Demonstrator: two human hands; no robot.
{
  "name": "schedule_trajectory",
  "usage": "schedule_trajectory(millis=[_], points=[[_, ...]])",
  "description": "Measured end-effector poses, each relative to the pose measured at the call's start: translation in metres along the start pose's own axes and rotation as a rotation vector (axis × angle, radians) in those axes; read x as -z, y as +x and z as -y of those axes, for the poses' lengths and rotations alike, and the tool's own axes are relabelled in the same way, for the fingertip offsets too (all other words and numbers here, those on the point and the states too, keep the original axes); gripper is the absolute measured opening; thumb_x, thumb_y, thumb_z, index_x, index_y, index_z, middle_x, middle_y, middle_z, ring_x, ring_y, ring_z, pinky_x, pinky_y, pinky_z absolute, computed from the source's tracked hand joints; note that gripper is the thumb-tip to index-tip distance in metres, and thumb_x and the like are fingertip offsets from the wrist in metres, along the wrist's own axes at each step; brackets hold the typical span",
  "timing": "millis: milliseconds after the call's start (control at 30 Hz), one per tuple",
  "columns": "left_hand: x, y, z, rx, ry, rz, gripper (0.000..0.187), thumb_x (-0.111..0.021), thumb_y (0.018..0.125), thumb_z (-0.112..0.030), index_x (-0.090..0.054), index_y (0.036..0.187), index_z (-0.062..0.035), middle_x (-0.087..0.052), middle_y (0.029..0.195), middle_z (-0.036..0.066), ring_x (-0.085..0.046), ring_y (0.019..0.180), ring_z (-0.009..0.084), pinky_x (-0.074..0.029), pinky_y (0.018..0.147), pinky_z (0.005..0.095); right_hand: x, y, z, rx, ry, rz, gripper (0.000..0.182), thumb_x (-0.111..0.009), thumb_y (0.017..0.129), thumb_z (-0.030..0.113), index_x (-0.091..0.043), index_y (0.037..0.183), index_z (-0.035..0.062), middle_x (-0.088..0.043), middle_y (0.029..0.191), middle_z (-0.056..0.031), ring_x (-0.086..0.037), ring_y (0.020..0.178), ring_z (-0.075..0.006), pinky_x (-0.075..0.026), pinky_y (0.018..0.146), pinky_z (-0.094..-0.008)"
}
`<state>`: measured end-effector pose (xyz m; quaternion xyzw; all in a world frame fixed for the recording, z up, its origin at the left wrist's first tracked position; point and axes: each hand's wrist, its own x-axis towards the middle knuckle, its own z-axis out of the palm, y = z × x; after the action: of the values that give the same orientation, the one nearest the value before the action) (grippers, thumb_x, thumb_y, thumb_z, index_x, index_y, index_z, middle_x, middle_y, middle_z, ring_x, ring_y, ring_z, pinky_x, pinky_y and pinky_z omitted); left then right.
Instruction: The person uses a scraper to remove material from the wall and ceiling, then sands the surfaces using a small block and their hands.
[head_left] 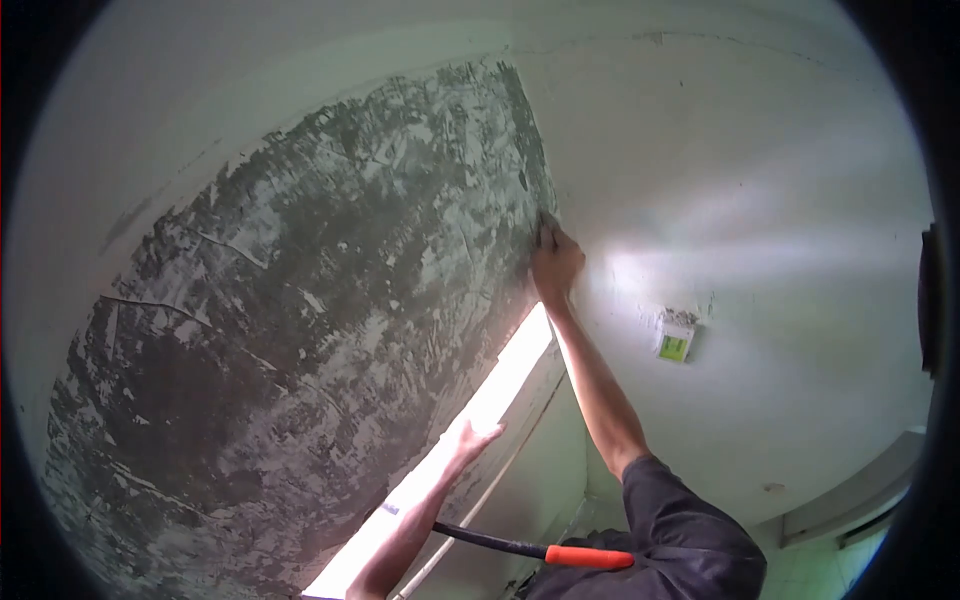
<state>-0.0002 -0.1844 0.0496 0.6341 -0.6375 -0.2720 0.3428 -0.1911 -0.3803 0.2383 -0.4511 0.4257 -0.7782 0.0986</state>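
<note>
My right hand [558, 262] is raised to the corner where a scraped grey surface [330, 250] meets the smooth white wall [760, 200]. Its fingers are bent together against the edge of the scraped area; whatever they hold, if anything, is hidden. Lower and to the left, my left hand [468, 442] is at a glaring bright opening [515, 365], its thumb pointing right. Glare swallows the other fingers, so their grip does not show. A black curved bar with an orange sleeve [590, 558] crosses in front of my dark shirt [690, 530].
Patches of white coating and several cracks mark the grey surface. On the white wall sits a small box with a yellow-green face [674, 346]. A thin pale strip [490, 490] runs diagonally below the opening. A dark object [930, 300] stands at the right edge.
</note>
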Motion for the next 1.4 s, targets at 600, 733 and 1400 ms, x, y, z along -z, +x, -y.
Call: schedule_trajectory(millis=[600,733,1400], points=[[-0.004,0.01,0.021,0.022,0.011,-0.039,0.059,-0.076,0.074,-0.042,-0.06,0.103,0.0083,-0.065,0.09,0.014,-0.06,0.082,0.0222,-0.051,0.074,0.037,0.013,-0.025,-0.022,0.056,0.138,0.295,0.027,-0.054,0.093,0.023,-0.067,0.105,0.0021,-0.063,0.071,-0.0223,-0.066,0.059,-0.0258,-0.048,0.053,-0.0331],[-0.003,0.002,0.013,0.021,0.045,-0.021,0.058,-0.075,0.075,-0.04,-0.06,0.105,0.0078,-0.065,0.092,0.015,-0.061,0.085,0.0229,-0.051,0.078,0.0374,0.001,-0.038,0.001,0.194,-0.204,0.318,0.024,-0.054,0.091,0.019,-0.068,0.103,0.0046,-0.067,0.076,-0.0183,-0.069,0.066,-0.0265,-0.053,0.061,-0.0335],[0.012,-0.011,-0.045,0.049,0.14,0.034,0.066,-0.07,0.078,-0.043,-0.054,0.121,0.0047,-0.063,0.112,0.021,-0.06,0.104,0.0292,-0.046,0.09,0.0401,0.005,-0.035,-0.018,0.517,0.057,0.162,0.03,-0.053,0.089,0.015,-0.062,0.117,0.0071,-0.071,0.088,-0.0117,-0.069,0.084,-0.0282,-0.038,0.104,-0.051]])
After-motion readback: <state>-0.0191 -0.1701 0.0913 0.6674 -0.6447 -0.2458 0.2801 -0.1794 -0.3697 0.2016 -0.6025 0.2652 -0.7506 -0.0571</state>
